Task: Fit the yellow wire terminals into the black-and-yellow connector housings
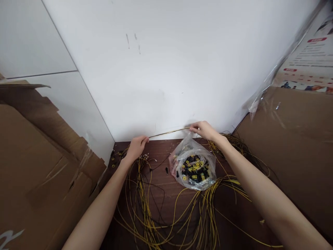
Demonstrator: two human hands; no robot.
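A thin yellow and black wire [169, 132] runs nearly straight between my two hands, just above the back of the brown tabletop [166, 194]. My left hand [137, 146] pinches its left end between thumb and fingers. At the other end my right hand [204, 130] grips the wire, above the top of a clear plastic bag [179, 154]. Inside that open bag lie many small black and yellow connector parts [196, 168]. Below my left hand spreads a bundle of yellow and black wires [145, 208], its tips near my wrist.
A second wire bundle [210, 208] fans out in front of the bag, and more coiled wires [234, 144] lie at the right. Cardboard boxes stand at left [39, 166] and right [291, 139]. A white wall [166, 69] rises behind. One loose black connector [167, 170] lies left of the bag.
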